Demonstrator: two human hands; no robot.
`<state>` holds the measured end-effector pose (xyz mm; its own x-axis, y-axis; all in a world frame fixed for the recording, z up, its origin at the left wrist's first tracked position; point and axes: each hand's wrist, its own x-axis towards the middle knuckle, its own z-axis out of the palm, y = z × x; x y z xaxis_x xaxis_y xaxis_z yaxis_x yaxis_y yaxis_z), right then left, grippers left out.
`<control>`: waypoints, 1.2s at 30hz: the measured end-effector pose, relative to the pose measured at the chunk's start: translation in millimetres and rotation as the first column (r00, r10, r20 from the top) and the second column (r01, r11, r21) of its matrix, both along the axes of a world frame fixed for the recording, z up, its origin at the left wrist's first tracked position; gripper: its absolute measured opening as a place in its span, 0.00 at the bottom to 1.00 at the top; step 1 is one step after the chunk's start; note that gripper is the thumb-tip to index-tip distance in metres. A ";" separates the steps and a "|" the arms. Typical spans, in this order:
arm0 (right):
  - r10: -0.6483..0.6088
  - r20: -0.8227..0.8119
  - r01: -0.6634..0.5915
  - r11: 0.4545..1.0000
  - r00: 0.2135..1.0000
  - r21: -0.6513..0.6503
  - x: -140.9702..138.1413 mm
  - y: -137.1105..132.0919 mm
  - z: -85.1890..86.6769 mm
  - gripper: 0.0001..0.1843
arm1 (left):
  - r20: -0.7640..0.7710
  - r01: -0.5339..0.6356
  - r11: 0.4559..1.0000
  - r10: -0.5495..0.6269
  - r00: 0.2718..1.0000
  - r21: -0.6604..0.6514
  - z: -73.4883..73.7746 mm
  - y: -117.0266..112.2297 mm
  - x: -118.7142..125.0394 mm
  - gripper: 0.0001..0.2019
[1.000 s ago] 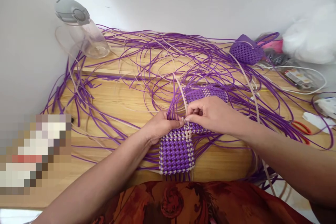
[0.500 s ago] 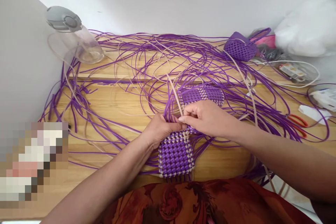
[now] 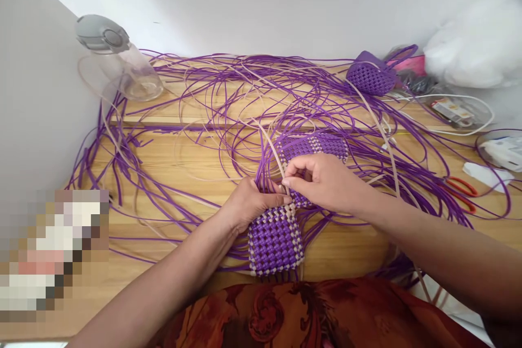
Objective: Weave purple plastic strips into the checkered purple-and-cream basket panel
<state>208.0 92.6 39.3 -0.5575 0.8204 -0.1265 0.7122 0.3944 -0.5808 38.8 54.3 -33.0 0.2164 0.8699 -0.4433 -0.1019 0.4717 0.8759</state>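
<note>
A woven piece (image 3: pixel 275 242) of purple and beige plastic strips lies on the table in front of me, its nearer panel chequered purple with a beige border. My left hand (image 3: pixel 253 201) is closed on its upper edge, thumb on top, with several upright purple strips by the fingers. Just right of that thumb, my right hand (image 3: pixel 322 179) pinches a beige strip (image 3: pixel 271 144) between thumb and forefinger where it leaves the weave. Behind the right hand sits another woven panel (image 3: pixel 314 144), purple with beige bands, partly covered by that hand.
Loose purple strips (image 3: pixel 253 62) spread across the wooden table (image 3: pixel 183 152). A clear bottle (image 3: pixel 141 79) with a grey lid stands back left. At the right lie a purple woven basket (image 3: pixel 370 73), orange-handled scissors (image 3: pixel 463 187), a white cable (image 3: pixel 489 106) and plastic bags (image 3: pixel 473 43).
My right hand has shifted slightly, and its pinch sits a little higher on the beige strip, which bends more now. The left hand keeps its hold on the weave.
</note>
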 end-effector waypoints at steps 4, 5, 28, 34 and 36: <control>0.011 -0.029 -0.013 0.995 1.000 -0.096 -0.2 6.5 -6.6 0.09 | 0.015 -0.020 1.000 0.020 1.000 -0.001 -0.4 0.3 0.0 0.13; 0.018 -0.024 -0.021 0.995 1.000 -0.098 0.7 6.5 -7.5 0.09 | 0.024 -0.029 1.000 0.029 0.999 0.002 -0.1 0.4 0.2 0.13; 0.307 0.128 -0.316 0.947 0.943 0.054 29.7 -25.1 36.9 0.10 | -0.023 -0.105 0.994 0.105 0.994 0.002 2.6 -1.5 8.2 0.11; 0.437 -0.138 -0.454 0.879 0.889 -0.147 14.3 -20.0 18.7 0.09 | 0.007 -0.069 0.995 0.069 0.998 0.076 -4.6 -1.5 5.7 0.09; 0.291 -0.121 -0.306 0.942 0.949 -0.137 11.8 -12.0 8.4 0.07 | 0.004 -0.063 0.994 0.063 0.998 0.090 -4.9 -1.7 5.7 0.10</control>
